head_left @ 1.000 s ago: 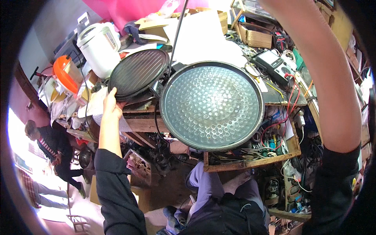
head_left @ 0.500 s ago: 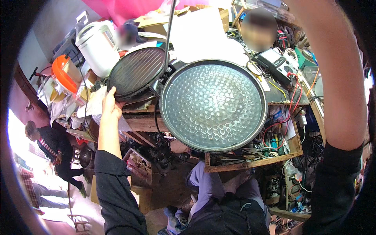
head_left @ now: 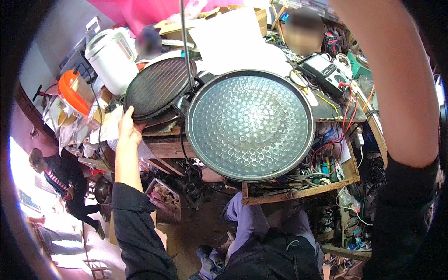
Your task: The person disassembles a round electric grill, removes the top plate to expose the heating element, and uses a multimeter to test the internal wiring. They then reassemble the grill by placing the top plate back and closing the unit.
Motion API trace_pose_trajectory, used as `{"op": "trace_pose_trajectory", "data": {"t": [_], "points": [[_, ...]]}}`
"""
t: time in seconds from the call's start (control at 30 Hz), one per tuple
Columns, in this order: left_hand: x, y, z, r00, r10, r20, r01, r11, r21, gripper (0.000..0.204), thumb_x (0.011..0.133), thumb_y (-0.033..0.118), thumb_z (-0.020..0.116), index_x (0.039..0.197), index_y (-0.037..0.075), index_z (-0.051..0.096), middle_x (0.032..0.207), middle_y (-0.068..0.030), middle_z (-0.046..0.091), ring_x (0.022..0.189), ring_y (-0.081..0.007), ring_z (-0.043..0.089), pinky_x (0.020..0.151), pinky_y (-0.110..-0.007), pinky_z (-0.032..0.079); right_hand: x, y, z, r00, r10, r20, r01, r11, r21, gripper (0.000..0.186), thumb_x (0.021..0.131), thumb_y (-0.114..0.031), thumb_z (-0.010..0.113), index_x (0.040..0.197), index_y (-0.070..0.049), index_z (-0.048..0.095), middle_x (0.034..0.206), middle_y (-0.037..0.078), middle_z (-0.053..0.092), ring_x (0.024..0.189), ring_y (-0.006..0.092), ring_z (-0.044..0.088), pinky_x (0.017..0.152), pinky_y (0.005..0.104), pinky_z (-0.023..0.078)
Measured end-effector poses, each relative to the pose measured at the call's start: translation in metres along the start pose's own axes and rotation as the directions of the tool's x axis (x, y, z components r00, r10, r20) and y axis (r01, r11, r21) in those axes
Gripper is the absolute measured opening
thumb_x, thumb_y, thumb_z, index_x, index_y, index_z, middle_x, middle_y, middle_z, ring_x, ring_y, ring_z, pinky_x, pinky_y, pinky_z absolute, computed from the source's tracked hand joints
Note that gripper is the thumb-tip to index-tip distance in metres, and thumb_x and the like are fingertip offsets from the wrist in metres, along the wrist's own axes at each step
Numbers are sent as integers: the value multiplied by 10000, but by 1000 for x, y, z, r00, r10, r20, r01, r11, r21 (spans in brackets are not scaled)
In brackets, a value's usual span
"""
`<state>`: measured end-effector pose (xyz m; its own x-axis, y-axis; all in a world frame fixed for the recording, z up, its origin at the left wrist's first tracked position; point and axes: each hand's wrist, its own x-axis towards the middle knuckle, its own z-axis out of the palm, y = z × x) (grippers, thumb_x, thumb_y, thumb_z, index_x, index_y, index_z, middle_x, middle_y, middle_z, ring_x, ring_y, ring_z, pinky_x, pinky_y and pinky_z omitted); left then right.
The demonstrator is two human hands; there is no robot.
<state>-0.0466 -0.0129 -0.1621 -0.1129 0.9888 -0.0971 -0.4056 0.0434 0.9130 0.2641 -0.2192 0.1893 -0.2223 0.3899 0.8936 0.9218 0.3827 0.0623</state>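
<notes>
A two-part electric baking pan lies opened out across the bench. Its round grey dimpled plate (head_left: 252, 126) faces up in the middle, reaching over an open drawer. Joined to it by a hinge (head_left: 189, 93) is the smaller black ribbed plate (head_left: 158, 88) on the left. My left hand (head_left: 129, 129) grips the near left rim of the ribbed plate, thumb on top, the other fingers mostly hidden. My right forearm (head_left: 396, 79) rises along the right side, and its hand is beyond the upper edge. A thin metal rod (head_left: 185, 42) comes down from the top to the hinge.
A white rice cooker (head_left: 112, 60) and an orange-rimmed container (head_left: 74, 91) stand left. A meter (head_left: 322, 70) with red leads lies right. The wooden drawer (head_left: 303, 195) holds tools and wires. Someone in dark clothes (head_left: 65, 179) is at far left.
The rod's top has swung left, and it now leans the other way. Pan and left hand appear slightly further left in the view; the grip is the same.
</notes>
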Motion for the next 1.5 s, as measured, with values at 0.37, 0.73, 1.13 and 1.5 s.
{"op": "trace_pose_trajectory", "data": {"t": [0.37, 0.73, 1.13, 1.5], "points": [[-9, -2, 7, 1000, 15, -4, -15, 1000, 24, 384, 1040, 270, 656, 1335, 26, 627, 1263, -123, 725, 1053, -271, 733, 818, -444, 631, 69, 6, 43, 945, 108, 308, -214, 917, 337, 260, 917, -218, 600, 850, 25, 661, 713, 174, 641, 573, 258, 619, 536, 406, 507], [-19, 0, 9, 1000, 7, -17, -7, 999, -39, 346, 1029, 245, 679, 1308, 42, 652, 1268, -95, 723, 1080, -258, 707, 879, -431, 602, 101, 25, 93, 857, 133, 498, -508, 381, 773, 300, 963, -299, 573, 778, -67, 526, 628, 77, 500, 499, 186, 448, 465, 359, 374], [-24, 4, 13, 999, 27, -22, -26, 999, 20, 407, 1050, 238, 632, 1377, 0, 594, 1332, -163, 690, 1165, -315, 701, 940, -524, 609, 102, 51, 119, 857, -329, 396, -458, -138, 878, 397, 1016, -385, 528, 732, -163, 361, 569, -26, 340, 451, 119, 270, 413, 314, 238], [-30, 3, 18, 999, 43, -28, -43, 999, 13, 428, 1042, 251, 635, 1389, 3, 590, 1338, -164, 683, 1188, -310, 687, 956, -520, 593, 98, 47, 109, 795, -486, 363, -533, -276, 799, 465, 1065, -367, 490, 644, -179, 428, 546, -37, 404, 458, 136, 327, 476, 328, 340]]}}
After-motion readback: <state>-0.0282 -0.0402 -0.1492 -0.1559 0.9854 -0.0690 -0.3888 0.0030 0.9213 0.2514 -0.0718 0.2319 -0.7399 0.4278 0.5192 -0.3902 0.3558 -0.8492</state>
